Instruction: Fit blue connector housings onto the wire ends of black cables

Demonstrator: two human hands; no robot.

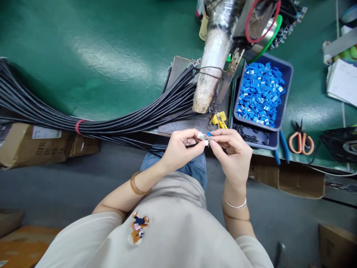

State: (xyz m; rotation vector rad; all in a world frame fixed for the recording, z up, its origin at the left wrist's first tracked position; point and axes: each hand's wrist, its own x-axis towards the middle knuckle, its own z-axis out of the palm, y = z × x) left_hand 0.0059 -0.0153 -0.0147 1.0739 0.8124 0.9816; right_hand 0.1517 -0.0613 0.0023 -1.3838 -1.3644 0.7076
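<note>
In the head view, the 2 hands meet just in front of the desk [97, 56] edge, above the lap. The left hand [180, 149] has its grip clenched on a small white piece [202, 137], thumb against fingertips. The right hand [234, 154] pinches the same piece from the other side. 1 thin black cable [192, 146] appears to run out of the left hand toward the left. The white piece lies with its long axis roughly across the picture, free end toward the right hand and cable end toward the left. By my judgement the work sits mid-step: 1 cable end is in hand, and whether the piece is fully seated on it is too small to tell. The thick cable bundle [125, 123] lies on the desk, its ends hidden, and the blue tray [288, 74] beside it is heaped with blue parts [259, 93]. A yellow part [219, 119] lies near the hands, and scissors [300, 139] lie well to the right.
</note>
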